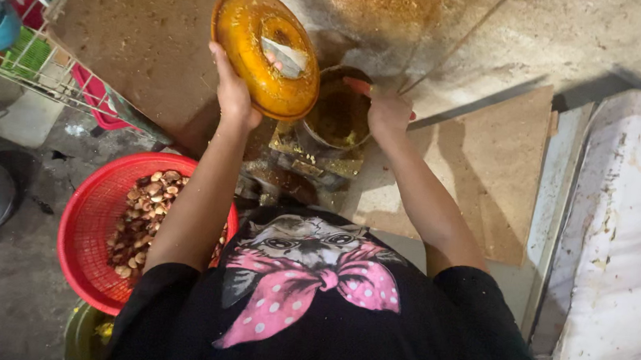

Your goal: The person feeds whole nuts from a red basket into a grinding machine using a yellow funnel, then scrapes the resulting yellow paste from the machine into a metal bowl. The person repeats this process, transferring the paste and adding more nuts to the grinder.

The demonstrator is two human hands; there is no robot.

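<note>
The left hand (233, 93) grips an orange lid (265, 52), tilted up beside the metal pot (335, 114). The right hand (388, 113) rests closed at the pot's rim — around what, I cannot tell. A red basket (92, 219) of nuts sits lower left.

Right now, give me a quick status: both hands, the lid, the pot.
Left hand holds the orange lid tilted, lifted off. Right hand at the rim of the metal pot, gripping something red. Red basket of nuts sits lower left, apart.
</note>
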